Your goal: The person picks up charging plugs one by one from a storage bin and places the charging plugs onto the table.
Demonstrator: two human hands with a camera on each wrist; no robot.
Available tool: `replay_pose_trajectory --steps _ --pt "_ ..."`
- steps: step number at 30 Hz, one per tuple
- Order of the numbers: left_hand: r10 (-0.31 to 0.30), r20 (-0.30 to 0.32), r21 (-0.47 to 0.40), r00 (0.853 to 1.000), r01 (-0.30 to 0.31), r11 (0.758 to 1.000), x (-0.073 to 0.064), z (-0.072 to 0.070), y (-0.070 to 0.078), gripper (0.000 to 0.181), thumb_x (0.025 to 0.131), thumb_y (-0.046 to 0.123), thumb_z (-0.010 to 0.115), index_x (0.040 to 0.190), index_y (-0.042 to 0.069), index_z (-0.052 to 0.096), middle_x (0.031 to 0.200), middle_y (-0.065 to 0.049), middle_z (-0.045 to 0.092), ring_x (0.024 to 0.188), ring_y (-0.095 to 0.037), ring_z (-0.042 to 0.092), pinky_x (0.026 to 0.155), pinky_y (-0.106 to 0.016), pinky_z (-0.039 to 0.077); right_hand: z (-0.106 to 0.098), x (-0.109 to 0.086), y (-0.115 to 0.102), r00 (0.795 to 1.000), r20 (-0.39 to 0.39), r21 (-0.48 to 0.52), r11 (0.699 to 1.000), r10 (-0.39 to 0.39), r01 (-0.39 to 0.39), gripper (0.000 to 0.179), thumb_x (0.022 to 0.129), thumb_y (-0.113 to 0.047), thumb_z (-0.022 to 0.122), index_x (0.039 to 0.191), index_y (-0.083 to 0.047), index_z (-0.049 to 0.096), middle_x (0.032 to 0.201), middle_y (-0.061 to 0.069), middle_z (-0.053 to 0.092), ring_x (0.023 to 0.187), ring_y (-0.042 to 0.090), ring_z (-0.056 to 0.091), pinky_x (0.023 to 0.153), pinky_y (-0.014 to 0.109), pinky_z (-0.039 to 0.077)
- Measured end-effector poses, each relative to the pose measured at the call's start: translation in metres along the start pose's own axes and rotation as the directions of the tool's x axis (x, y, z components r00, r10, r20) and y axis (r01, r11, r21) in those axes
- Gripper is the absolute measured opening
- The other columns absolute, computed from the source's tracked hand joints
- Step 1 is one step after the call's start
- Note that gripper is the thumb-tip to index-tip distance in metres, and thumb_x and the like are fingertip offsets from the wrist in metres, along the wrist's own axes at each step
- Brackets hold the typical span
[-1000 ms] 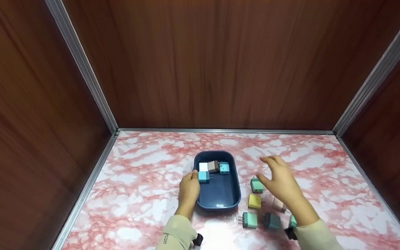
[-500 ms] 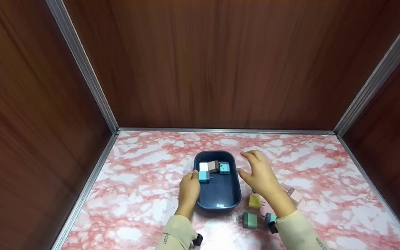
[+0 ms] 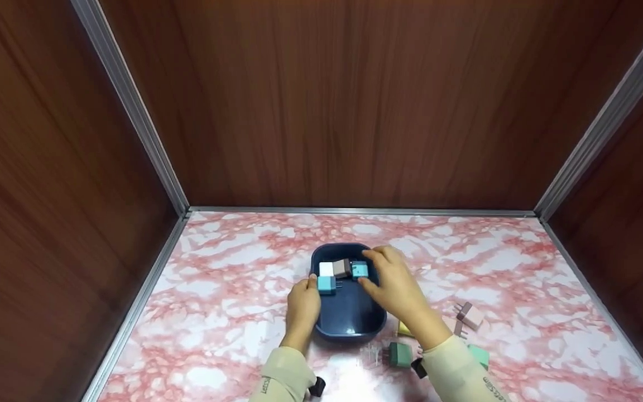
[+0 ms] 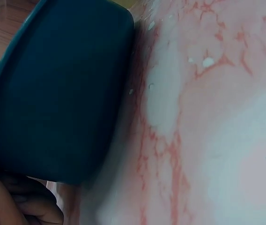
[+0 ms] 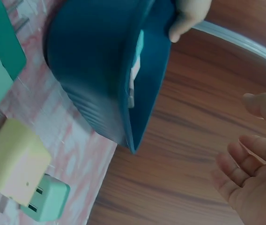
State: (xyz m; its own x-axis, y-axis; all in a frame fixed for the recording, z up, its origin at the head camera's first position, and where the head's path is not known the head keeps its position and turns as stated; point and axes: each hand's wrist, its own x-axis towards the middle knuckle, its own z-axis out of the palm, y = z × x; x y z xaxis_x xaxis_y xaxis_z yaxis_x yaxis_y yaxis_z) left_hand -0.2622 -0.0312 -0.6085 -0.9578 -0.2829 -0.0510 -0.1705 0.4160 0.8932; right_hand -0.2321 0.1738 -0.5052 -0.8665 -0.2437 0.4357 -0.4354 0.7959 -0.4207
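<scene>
A dark blue plastic bin (image 3: 349,318) stands on the table. My left hand (image 3: 303,304) grips its left rim, thumb over the edge; the left wrist view shows curled fingers (image 4: 39,206) against the outer wall. Inside lie several plug adapters: a white one (image 3: 326,269), a beige-and-brown one (image 3: 341,268) and two light blue ones, one (image 3: 359,270) at the right and one (image 3: 326,285) near my left thumb. My right hand (image 3: 397,285) hovers over the right rim with fingers spread, close to the right blue adapter. In the right wrist view, that hand (image 5: 254,164) holds nothing.
More adapters lie right of the bin: a yellow one (image 5: 18,159), a mint one (image 5: 48,197), a green one (image 3: 400,354), a pink one (image 3: 469,316) and another green one (image 3: 478,355). My right forearm partly covers this group. Wood-patterned walls (image 3: 321,111) enclose the marbled table (image 3: 232,312).
My right hand has moved left, from above the loose adapters to over the bin's right rim, fingers still apart. The left hand and the bin stay in place.
</scene>
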Motion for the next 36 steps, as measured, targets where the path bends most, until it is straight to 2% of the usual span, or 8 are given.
replay_pose_trajectory --steps 6,11,20,27,31,36 --pt "0.017 -0.014 0.009 1.000 -0.017 1.000 0.000 0.000 -0.001 0.045 0.107 0.044 0.046 0.078 0.014 0.061 0.085 -0.006 0.064 0.082 -0.024 0.059 0.074 -0.042 0.044 0.015 0.000 -0.002 0.999 0.031 -0.026 1.000 0.010 -0.009 0.056 0.089 -0.026 0.080 0.139 -0.007 0.061 0.132 0.010 0.060 0.122 0.028 0.059 0.104 0.045 0.049" --pt "0.015 -0.008 0.015 1.000 -0.015 1.000 -0.001 0.000 -0.001 0.045 0.107 0.044 0.046 0.085 0.011 0.068 0.092 -0.006 0.069 0.089 -0.025 0.064 0.077 -0.046 0.047 0.028 0.003 -0.003 1.000 0.028 -0.039 0.999 -0.009 0.011 0.056 0.088 -0.025 0.081 0.137 -0.005 0.061 0.130 0.010 0.060 0.119 0.028 0.061 0.103 0.045 0.049" --pt "0.003 0.008 0.011 1.000 -0.003 1.000 0.000 -0.001 0.000 0.046 0.108 0.045 0.044 0.090 0.012 0.070 0.097 -0.006 0.071 0.091 -0.024 0.064 0.079 -0.046 0.048 0.049 0.009 -0.006 0.997 0.070 -0.048 0.999 -0.017 0.020 0.058 0.089 -0.026 0.080 0.138 -0.002 0.060 0.130 0.011 0.059 0.117 0.027 0.060 0.099 0.043 0.051" --pt "0.013 -0.001 0.009 1.000 -0.013 1.000 0.000 -0.001 -0.001 0.044 0.108 0.044 0.045 0.094 0.013 0.073 0.104 -0.007 0.073 0.095 -0.025 0.066 0.082 -0.048 0.049 0.069 0.007 -0.011 0.998 0.038 -0.055 0.997 -0.046 0.049 0.058 0.085 -0.021 0.084 0.135 0.000 0.062 0.129 0.013 0.060 0.118 0.032 0.060 0.101 0.046 0.049" --pt "0.024 0.011 0.003 1.000 -0.024 1.000 0.000 -0.001 -0.001 0.044 0.108 0.043 0.045 0.091 0.012 0.072 0.101 -0.006 0.073 0.091 -0.024 0.066 0.079 -0.046 0.049 0.082 0.003 -0.013 0.998 0.041 -0.074 0.996 -0.050 0.053 0.059 0.084 -0.017 0.084 0.134 0.001 0.061 0.131 0.017 0.060 0.123 0.036 0.058 0.105 0.050 0.047" --pt "0.026 0.016 -0.003 1.000 -0.026 1.000 0.000 0.000 -0.002 0.044 0.108 0.042 0.045 0.089 0.013 0.071 0.099 -0.005 0.073 0.087 -0.023 0.064 0.077 -0.044 0.048 0.090 0.002 -0.013 0.998 0.029 -0.093 0.994 -0.048 0.051 0.059 0.083 -0.015 0.085 0.133 0.003 0.061 0.129 0.015 0.060 0.124 0.033 0.058 0.106 0.047 0.047"
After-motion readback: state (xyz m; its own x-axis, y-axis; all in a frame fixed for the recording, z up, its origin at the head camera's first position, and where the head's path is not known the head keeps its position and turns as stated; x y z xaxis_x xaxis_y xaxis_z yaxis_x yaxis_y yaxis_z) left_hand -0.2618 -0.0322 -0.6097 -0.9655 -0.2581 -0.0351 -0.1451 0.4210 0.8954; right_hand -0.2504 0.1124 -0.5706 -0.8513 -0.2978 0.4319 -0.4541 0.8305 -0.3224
